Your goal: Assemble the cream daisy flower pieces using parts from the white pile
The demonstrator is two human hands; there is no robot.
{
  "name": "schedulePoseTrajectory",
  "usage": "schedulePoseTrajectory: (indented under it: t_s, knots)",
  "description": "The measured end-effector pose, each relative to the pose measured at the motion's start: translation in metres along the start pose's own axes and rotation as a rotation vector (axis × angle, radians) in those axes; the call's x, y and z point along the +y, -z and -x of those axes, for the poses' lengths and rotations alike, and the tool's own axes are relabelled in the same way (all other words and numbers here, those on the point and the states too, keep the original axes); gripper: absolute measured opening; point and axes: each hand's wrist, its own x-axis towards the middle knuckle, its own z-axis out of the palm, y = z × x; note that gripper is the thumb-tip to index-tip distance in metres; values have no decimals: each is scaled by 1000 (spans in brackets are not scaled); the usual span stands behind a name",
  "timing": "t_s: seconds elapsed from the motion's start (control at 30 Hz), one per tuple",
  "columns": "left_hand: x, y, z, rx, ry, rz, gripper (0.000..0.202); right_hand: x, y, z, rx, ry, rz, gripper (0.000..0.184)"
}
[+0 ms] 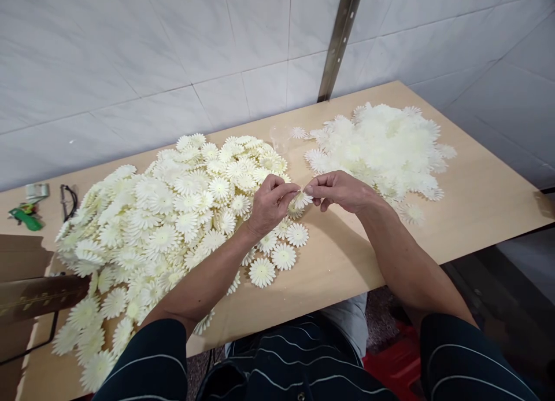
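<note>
My left hand (271, 204) is closed in a pinch at the middle of the table, its fingertips almost touching those of my right hand (336, 191). Between them is a small cream artificial flower head (302, 200), partly hidden by the fingers. Both hands seem to grip it by its edge or centre; the exact hold is too small to make out. Under and beside my left forearm spreads a large heap of cream artificial flower heads (173, 198). Several single ones, such as a flat flower head (262, 272), lie near its front edge.
Beyond my right hand lies a second pile of paler, thinner petal layers (381, 146). A green-handled tool (26, 217) and dark-framed glasses (68, 201) rest at the far left, near a brown box (21, 253). A tiled wall (260, 36) and metal post (340, 42) stand behind the table (472, 216).
</note>
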Motion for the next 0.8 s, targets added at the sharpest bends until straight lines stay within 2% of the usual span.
schedulePoseTrajectory:
  t_s: [0.23,0.5,0.63,0.8]
  knots:
    - [3,-2,-1,11,-4,22,12,-1,-2,2,-4,-1,12,37]
    - [8,0,-2,-41,110,142,13,-1,-3,4,13,11,3,31]
    - [10,1,-3,-47,118,134,14,-1,-4,3,23,20,-10,30]
    - [9,-2,-2,-31,150,134,16,0,-12,2,115,85,3,27]
